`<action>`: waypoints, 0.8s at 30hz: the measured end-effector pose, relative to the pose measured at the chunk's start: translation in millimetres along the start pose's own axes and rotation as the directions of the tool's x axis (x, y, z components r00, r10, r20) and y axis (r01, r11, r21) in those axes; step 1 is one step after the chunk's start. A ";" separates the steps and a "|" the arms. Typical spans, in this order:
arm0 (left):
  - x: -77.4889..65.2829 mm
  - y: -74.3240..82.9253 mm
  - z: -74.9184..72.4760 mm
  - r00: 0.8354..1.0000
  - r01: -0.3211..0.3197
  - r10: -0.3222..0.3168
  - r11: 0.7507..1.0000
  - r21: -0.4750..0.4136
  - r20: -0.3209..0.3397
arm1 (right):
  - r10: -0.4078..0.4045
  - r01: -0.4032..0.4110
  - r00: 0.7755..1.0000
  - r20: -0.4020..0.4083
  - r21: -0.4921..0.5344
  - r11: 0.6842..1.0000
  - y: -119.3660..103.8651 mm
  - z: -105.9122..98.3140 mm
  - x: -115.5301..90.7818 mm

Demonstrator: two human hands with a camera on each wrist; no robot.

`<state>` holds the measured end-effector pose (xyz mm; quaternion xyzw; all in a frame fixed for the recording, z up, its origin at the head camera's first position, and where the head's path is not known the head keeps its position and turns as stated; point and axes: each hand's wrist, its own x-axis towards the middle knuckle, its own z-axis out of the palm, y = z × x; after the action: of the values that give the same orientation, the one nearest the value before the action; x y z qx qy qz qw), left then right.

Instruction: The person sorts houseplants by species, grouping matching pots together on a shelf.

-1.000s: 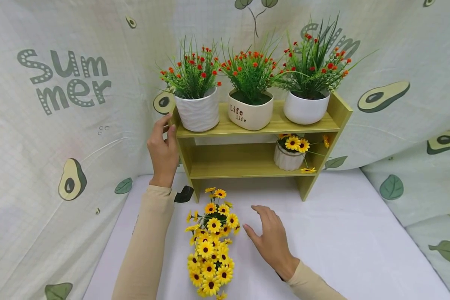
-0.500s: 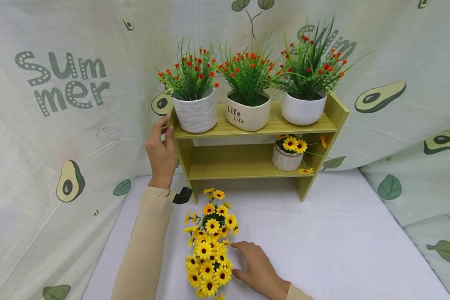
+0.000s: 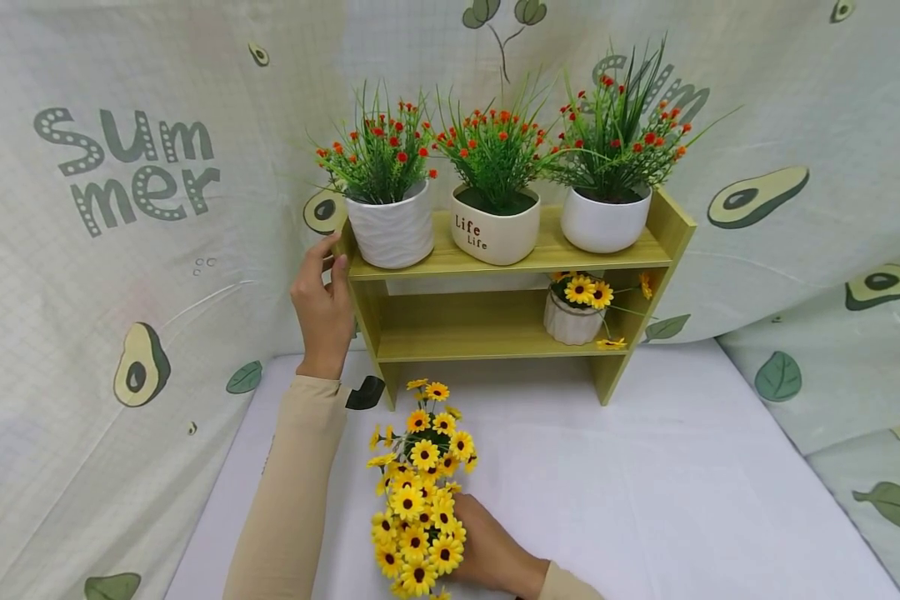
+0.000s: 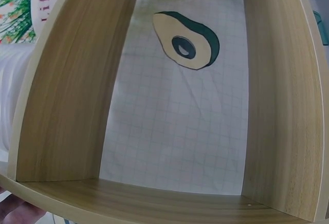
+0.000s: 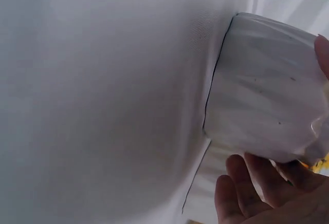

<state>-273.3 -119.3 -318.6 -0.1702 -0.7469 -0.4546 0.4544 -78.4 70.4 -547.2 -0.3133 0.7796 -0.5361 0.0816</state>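
Note:
My left hand [image 3: 324,304] rests against the outside of the left end of the two-tier wooden shelf [image 3: 450,325], fingertips at its top corner. In the left wrist view its fingertips show at the lower left, outside the wooden panel [image 4: 67,95]. My right hand [image 3: 491,550] reaches in beside the nearer cluster of yellow daisies [image 3: 416,537], partly hidden by the blooms. Below them, in the right wrist view, stands a white flowerpot [image 5: 267,90], with my thumb on one side and fingers [image 5: 262,183] at the other. More yellow daisies [image 3: 435,433] stand just behind.
Three pots of red-flowered grass stand on the top tier: a rippled white pot [image 3: 390,229], a cream "Life" pot [image 3: 495,229] and a smooth white pot [image 3: 606,221]. A small daisy pot [image 3: 572,321] sits right on the lower tier. Printed cloth [image 3: 157,275] hangs behind.
My right hand has moved down and left, from above the white tabletop to the nearer daisies, and now holds their pot. The left hand stays at the shelf's end.

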 end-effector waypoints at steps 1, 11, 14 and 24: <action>0.1 -0.1 0.0 1.000 -0.001 0.001 1.000 0.000 0.000 | -0.019 0.019 1.000 0.005 0.033 0.999 -0.2 1.0 2.6; 1.1 -0.5 0.7 1.000 -0.011 0.011 1.000 0.001 -0.001 | 0.015 -0.016 1.000 0.016 0.108 0.994 -2.8 5.8 8.4; 1.1 -0.8 0.8 1.000 -0.009 0.009 1.000 0.005 -0.001 | 0.027 -0.027 1.000 0.007 0.091 0.995 -2.5 6.6 7.6; -1.0 -0.4 -0.5 1.000 -0.002 0.002 1.000 0.007 -0.002 | 0.007 -0.003 1.000 -0.028 0.163 0.987 -4.5 8.1 2.3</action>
<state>-272.8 -119.7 -319.6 -0.1689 -0.7479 -0.4517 0.4561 -74.7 61.7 -546.0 -0.2961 0.7351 -0.6021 0.0972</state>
